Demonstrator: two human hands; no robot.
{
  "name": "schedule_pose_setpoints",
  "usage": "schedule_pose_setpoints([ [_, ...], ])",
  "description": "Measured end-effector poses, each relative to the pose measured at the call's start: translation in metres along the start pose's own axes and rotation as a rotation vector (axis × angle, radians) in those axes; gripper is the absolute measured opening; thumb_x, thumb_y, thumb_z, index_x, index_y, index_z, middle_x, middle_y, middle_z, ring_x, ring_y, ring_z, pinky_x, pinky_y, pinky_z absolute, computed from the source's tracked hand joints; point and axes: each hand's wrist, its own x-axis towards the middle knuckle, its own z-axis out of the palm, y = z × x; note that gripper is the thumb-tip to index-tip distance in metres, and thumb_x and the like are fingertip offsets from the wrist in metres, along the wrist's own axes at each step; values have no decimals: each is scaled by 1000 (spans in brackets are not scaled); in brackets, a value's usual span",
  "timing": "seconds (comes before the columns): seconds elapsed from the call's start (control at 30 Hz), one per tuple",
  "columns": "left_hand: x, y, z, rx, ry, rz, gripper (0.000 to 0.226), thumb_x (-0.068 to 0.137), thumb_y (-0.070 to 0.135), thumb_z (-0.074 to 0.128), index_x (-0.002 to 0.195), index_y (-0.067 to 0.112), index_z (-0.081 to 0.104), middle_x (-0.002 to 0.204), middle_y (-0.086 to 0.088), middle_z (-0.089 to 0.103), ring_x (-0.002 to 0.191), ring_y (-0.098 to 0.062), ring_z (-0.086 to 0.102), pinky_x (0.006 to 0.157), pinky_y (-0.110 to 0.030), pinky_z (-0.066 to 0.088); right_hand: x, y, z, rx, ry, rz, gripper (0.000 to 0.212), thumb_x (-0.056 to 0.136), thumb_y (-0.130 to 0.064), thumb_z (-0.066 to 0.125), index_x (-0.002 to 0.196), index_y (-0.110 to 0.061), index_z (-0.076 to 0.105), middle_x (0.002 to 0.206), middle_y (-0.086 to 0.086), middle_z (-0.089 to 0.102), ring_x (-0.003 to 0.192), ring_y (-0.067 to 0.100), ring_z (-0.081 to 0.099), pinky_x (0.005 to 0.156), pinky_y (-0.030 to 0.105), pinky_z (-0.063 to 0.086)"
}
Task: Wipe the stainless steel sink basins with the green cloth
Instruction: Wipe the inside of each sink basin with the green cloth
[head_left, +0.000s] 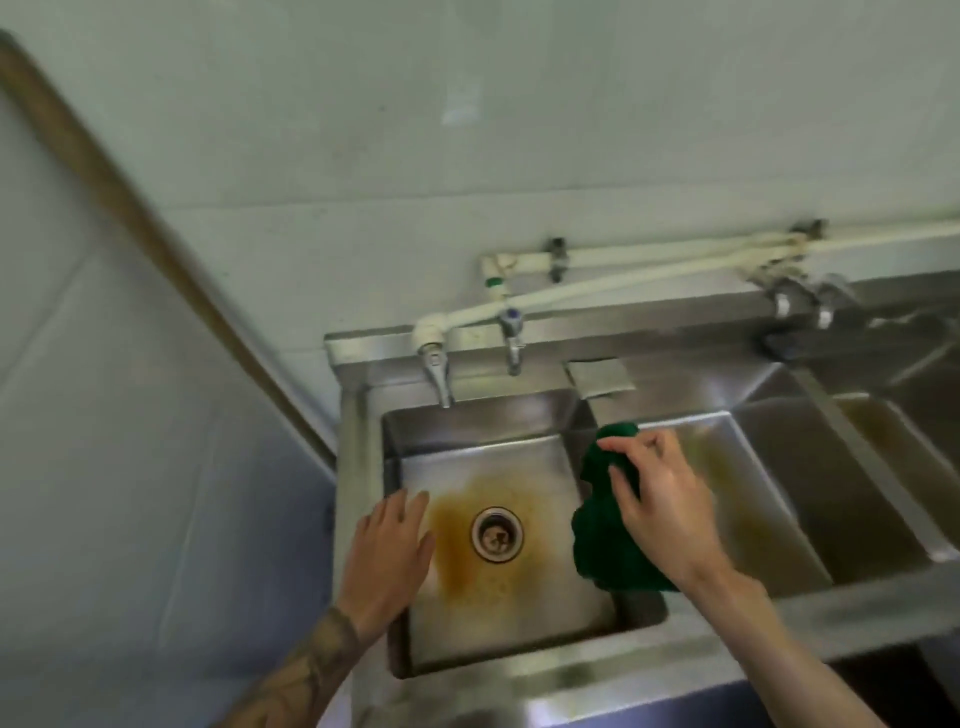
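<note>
A stainless steel sink has a left basin (519, 467) with a brown stain around its round drain (497, 534), and a middle basin (779, 493) with a fainter brown streak. The dark green cloth (602, 540) hangs over the divider between these two basins. My right hand (660, 499) holds the cloth from above, fingers curled on its upper part. My left hand (387, 561) lies flat, fingers straight, at the left edge of the left basin, holding nothing.
Two taps (439, 374) hang over the left basin, fed by white pipes (623, 288) along the wall. More taps (802, 304) sit at the right above a third basin (904, 441). A brown pipe (130, 208) slants down the left wall.
</note>
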Motion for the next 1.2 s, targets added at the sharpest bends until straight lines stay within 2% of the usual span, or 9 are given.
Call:
schedule_pose_setpoints([
  [0.17, 28, -57, 16, 9, 27, -95, 55, 105, 37, 62, 155, 16, 51, 160, -19, 48, 142, -40, 53, 112, -51, 48, 50, -27, 116, 95, -151, -59, 28, 102, -13, 64, 127, -23, 66, 118, -10, 45, 87, -4, 55, 77, 4, 43],
  [0.23, 47, -72, 25, 32, 40, -106, 56, 96, 31, 77, 146, 10, 61, 149, -24, 59, 129, -45, 64, 101, -55, 56, 69, -31, 155, 135, -151, -69, 28, 101, -13, 66, 126, -26, 66, 117, -12, 44, 92, -12, 53, 78, -2, 40],
  [0.3, 67, -86, 35, 62, 64, -95, 58, 98, 35, 74, 148, 10, 59, 152, -24, 56, 133, -45, 61, 106, -57, 53, 87, -23, 193, 135, -153, -63, 26, 100, -16, 67, 125, -24, 66, 116, -12, 42, 90, -15, 54, 77, -4, 40],
  [0.43, 97, -109, 68, 97, 34, -108, 68, 109, 57, 35, 165, 19, 32, 172, -16, 30, 158, -39, 31, 129, -54, 28, 112, 8, 259, 49, -285, 60, 28, 102, -21, 65, 130, -18, 62, 134, 3, 47, 86, 14, 65, 73, 19, 51],
  [0.53, 106, -114, 90, 112, 36, -109, 75, 108, 65, 14, 167, 21, 26, 175, -13, 24, 162, -37, 21, 131, -52, 19, 115, 28, 293, 49, -360, 78, 29, 103, -16, 63, 132, -16, 62, 135, 6, 51, 90, 19, 65, 68, 10, 46],
  [0.7, 111, -115, 115, 168, 80, -135, 72, 110, 62, 15, 166, 20, 30, 174, -15, 24, 161, -39, 21, 129, -58, 26, 120, 49, 361, -71, -570, -97, 37, 105, -16, 58, 142, -12, 56, 146, 8, 46, 114, 29, 65, 96, 38, 58],
  [0.9, 113, -114, 124, 207, 136, -135, 73, 110, 64, 19, 166, 18, 31, 174, -16, 25, 161, -40, 21, 127, -61, 28, 129, 84, 456, -304, -692, -366, 53, 110, -38, 44, 160, -25, 38, 168, 7, 32, 157, 32, 27, 128, 49, 26],
  [1.03, 113, -115, 127, 250, 167, -130, 72, 110, 64, 22, 166, 19, 31, 174, -15, 24, 161, -40, 21, 125, -62, 32, 140, 112, 499, -391, -678, -517, 62, 108, -60, 22, 165, -36, 26, 175, 1, 20, 163, 28, 9, 131, 52, 6],
  [1.2, 111, -114, 128, 249, 191, -110, 73, 111, 64, 22, 169, 20, 22, 176, -15, 15, 163, -40, 13, 127, -61, 28, 92, 115, 515, -371, -605, -412, 69, 105, -66, 19, 168, -37, 11, 176, 5, 12, 163, 31, 5, 131, 57, 4],
])
